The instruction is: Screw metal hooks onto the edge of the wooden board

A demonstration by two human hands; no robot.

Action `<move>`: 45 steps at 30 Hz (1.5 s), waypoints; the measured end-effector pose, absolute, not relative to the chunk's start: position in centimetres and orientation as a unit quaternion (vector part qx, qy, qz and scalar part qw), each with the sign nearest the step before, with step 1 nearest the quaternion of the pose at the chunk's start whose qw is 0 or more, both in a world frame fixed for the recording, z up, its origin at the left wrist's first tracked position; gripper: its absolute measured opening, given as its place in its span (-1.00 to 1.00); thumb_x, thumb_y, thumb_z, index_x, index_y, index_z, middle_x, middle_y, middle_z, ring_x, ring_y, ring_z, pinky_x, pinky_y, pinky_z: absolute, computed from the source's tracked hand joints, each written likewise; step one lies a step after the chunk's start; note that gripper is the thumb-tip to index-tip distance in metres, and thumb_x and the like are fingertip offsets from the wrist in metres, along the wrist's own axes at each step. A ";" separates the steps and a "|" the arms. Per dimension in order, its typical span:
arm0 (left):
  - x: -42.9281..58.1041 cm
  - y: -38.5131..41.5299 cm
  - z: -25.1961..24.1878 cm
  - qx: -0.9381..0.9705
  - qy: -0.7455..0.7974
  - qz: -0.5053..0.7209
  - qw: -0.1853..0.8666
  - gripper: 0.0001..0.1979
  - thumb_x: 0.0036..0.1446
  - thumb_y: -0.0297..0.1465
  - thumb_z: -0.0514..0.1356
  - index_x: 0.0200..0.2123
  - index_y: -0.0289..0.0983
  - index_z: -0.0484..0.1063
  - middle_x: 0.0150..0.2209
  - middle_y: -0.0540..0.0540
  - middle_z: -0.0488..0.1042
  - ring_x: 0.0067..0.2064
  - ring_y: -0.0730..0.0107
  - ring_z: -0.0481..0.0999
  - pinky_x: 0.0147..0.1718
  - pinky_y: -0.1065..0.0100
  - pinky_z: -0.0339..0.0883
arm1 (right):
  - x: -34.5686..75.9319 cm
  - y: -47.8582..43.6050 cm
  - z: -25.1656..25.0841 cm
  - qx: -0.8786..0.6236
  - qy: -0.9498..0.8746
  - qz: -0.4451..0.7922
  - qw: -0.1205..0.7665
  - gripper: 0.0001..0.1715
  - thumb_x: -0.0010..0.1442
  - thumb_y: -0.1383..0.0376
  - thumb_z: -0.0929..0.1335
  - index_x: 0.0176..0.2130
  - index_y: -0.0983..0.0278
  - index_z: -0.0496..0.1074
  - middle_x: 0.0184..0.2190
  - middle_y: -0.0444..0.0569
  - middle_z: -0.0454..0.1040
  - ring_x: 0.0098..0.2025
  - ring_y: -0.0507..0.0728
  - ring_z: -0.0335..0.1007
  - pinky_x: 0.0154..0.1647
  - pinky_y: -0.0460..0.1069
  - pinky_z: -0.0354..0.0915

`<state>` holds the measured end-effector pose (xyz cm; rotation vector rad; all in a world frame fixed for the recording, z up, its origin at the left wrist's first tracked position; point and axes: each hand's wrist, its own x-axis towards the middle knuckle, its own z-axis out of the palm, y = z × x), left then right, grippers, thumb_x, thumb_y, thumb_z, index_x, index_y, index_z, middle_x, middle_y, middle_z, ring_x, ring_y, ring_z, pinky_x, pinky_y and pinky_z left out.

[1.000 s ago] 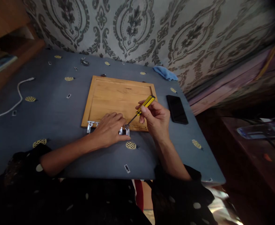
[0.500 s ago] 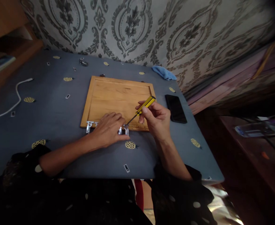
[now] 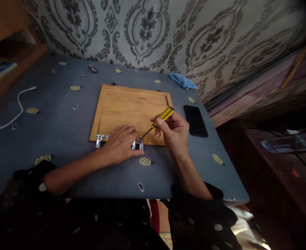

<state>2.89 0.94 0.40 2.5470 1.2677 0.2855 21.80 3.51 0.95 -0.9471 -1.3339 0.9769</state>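
A wooden cabinet door panel (image 3: 132, 107) lies flat on the blue table (image 3: 64, 139). Two metal hinges sit along its near edge: one (image 3: 99, 139) at the left, one (image 3: 138, 144) near the middle. My left hand (image 3: 121, 144) rests palm down on the panel's near edge, fingers curled against the middle hinge. My right hand (image 3: 174, 132) is closed around a yellow and black screwdriver (image 3: 158, 121), whose tip points down into the middle hinge.
A black phone (image 3: 196, 120) lies right of the panel and a blue cloth (image 3: 182, 81) at the back by the patterned wall. A white cable (image 3: 14, 111) trails at the left. Small metal parts (image 3: 93, 69) lie at the far edge. The table's edge drops off at right.
The screwdriver handle has tilted slightly lower in my right hand, with the tip staying on the hinge. My left hand has not moved.
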 end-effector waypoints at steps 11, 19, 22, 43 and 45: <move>3.0 0.9 0.4 0.881 0.443 0.097 0.134 -0.54 0.16 -0.04 0.35 -0.12 -0.31 0.44 -0.12 -0.17 0.48 -0.03 0.04 0.43 -0.06 0.13 0.27 | 22.5 3.3 0.8 -0.380 -0.584 0.436 0.569 -0.69 0.10 0.07 0.55 -0.20 0.19 0.62 -0.35 -0.13 0.63 -0.64 -0.08 0.33 -0.59 -0.09 0.37; 3.0 0.9 0.6 0.880 0.443 0.090 0.148 -0.54 0.16 -0.06 0.35 -0.11 -0.33 0.45 -0.10 -0.19 0.48 0.00 0.01 0.44 -0.04 0.10 0.29 | 22.1 3.2 1.0 -0.391 -0.569 0.428 0.583 -0.65 0.01 0.04 0.59 -0.35 0.21 0.55 -0.41 -0.15 0.61 -0.64 -0.08 0.34 -0.66 -0.13 0.30; 2.9 0.9 0.5 0.883 0.439 0.096 0.138 -0.53 0.16 -0.05 0.35 -0.11 -0.33 0.45 -0.11 -0.18 0.49 -0.02 0.02 0.44 -0.05 0.11 0.29 | 22.6 3.2 0.9 -0.385 -0.573 0.445 0.571 -0.66 0.06 0.05 0.57 -0.23 0.18 0.60 -0.37 -0.14 0.63 -0.62 -0.07 0.37 -0.59 -0.11 0.37; 3.0 0.9 0.5 0.878 0.445 0.097 0.150 -0.55 0.17 -0.07 0.35 -0.11 -0.32 0.46 -0.11 -0.17 0.48 -0.01 0.04 0.43 -0.03 0.12 0.28 | 22.9 3.1 1.0 -0.380 -0.573 0.454 0.567 -0.66 0.09 0.06 0.55 -0.18 0.19 0.62 -0.34 -0.13 0.64 -0.61 -0.08 0.38 -0.55 -0.10 0.39; 2.9 0.9 0.5 0.879 0.443 0.100 0.146 -0.56 0.18 -0.06 0.34 -0.12 -0.31 0.45 -0.12 -0.16 0.48 -0.02 0.05 0.44 -0.04 0.11 0.29 | 23.1 3.1 1.1 -0.382 -0.579 0.456 0.558 -0.62 0.13 0.05 0.53 -0.11 0.18 0.62 -0.31 -0.11 0.64 -0.61 -0.08 0.38 -0.52 -0.08 0.41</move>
